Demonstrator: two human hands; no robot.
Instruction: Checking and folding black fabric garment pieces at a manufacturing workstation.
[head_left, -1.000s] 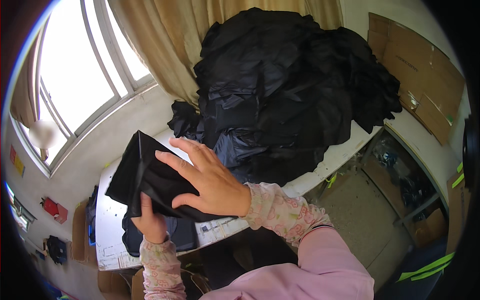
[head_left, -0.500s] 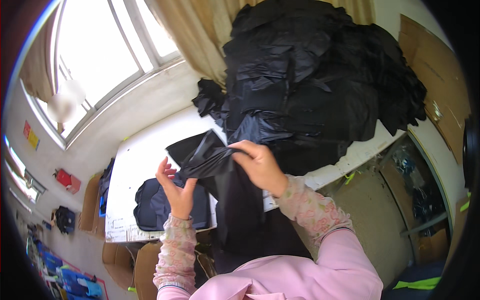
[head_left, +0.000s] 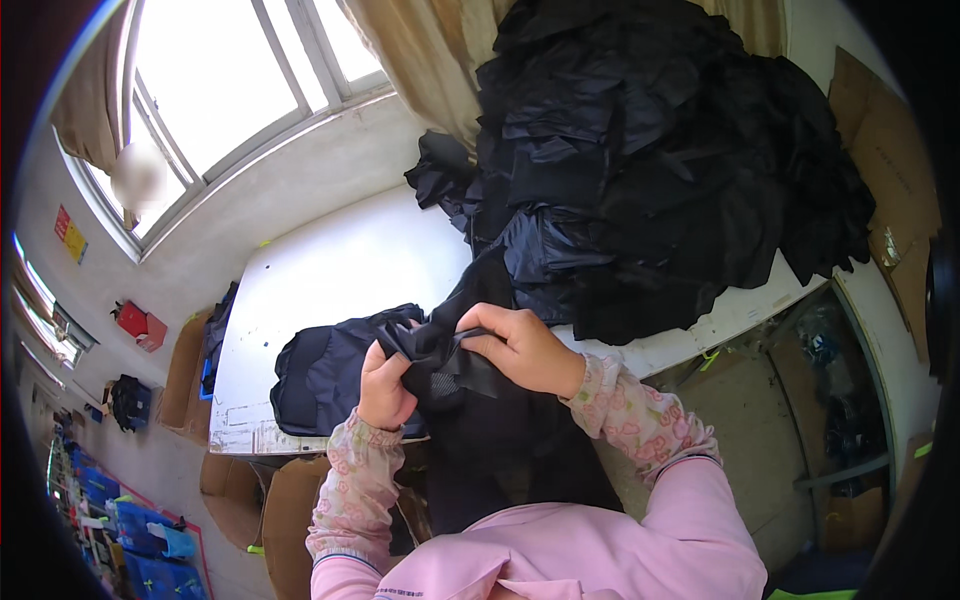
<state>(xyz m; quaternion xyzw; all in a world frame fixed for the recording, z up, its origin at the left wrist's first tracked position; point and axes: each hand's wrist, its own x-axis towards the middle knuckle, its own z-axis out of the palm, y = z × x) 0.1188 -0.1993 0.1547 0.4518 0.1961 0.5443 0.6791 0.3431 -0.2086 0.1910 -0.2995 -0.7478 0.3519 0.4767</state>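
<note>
Right now a limp piece of black fabric point(head_left: 470, 420) is bunched between my two hands, just above the near edge of the white table point(head_left: 330, 270) — its lower part hangs down in front of my pink top. My left hand point(head_left: 385, 385) is closed in a fist on the cloth's left side; my right hand point(head_left: 520, 350) pinches a fold from the right, fingers curled over it. Just left of them a folded dark navy garment point(head_left: 320, 370) lies flat on the table. Behind — a tall heap of black cloth pieces point(head_left: 650, 170).
</note>
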